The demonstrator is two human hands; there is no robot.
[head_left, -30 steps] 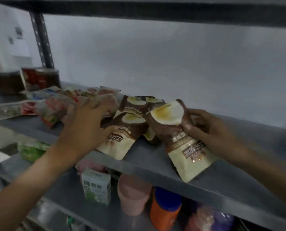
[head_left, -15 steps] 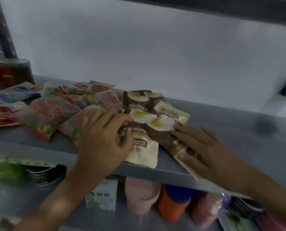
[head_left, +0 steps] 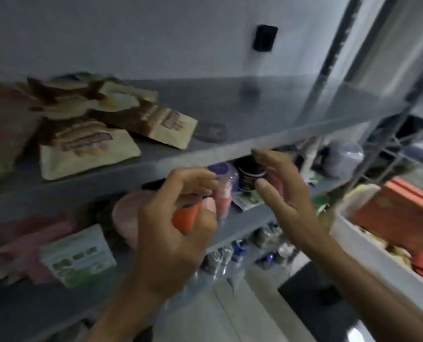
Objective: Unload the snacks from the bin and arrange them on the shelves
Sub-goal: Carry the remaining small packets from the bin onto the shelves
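Next step likely reach to bin (head_left: 358,245) at right: take one packet, lay flat on bare right part of upper shelf (head_left: 267,107), beside brown packets (head_left: 87,149). Left hand (head_left: 178,230) half-curled, right hand (head_left: 286,191) spread; both grips empty, raised below shelf lip.

Two bare forearms enter from the lower edge, uncovered to the frame's border; the left hand (head_left: 178,233) and right hand (head_left: 283,193) carry no gloves, rings, watch or wristband; short, plain fingernails; details softened by blur.
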